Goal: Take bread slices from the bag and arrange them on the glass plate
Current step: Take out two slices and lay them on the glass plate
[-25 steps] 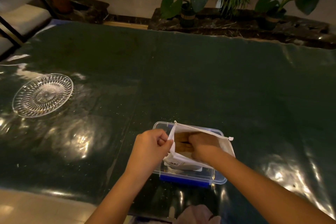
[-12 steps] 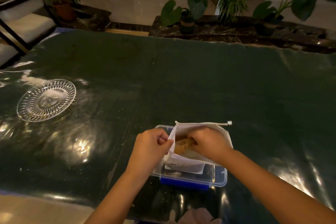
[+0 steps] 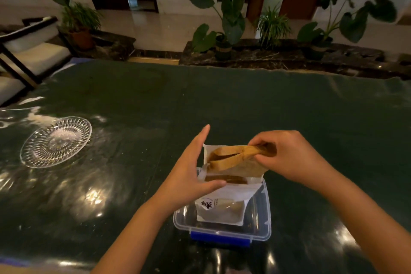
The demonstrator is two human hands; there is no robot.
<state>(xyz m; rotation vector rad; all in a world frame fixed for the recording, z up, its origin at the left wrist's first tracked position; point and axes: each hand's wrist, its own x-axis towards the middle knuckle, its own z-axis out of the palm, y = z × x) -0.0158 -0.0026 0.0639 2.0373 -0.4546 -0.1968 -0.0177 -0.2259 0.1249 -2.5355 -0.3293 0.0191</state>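
A white bread bag (image 3: 224, 204) stands in a clear plastic box (image 3: 264, 224) near the table's front edge. My right hand (image 3: 287, 155) pinches bread slices (image 3: 233, 158), two it seems, by their right end and holds them above the bag's mouth. Another brown slice (image 3: 226, 179) shows inside the bag. My left hand (image 3: 191, 173) has its fingers spread, the thumb on the bag's front edge and the fingers along its left side. The cut-glass plate (image 3: 55, 142) lies bare at the far left of the table.
The dark green glossy table (image 3: 222, 104) stretches wide around the box. The box has a blue latch (image 3: 220, 237) on its near side. A chair (image 3: 29, 55) stands past the left corner, and potted plants (image 3: 224, 26) line a ledge beyond the far edge.
My right hand has come up out of the bag with bread slices in it. My left hand let go of its pinch on the bag's edge and spread its fingers along the bag.
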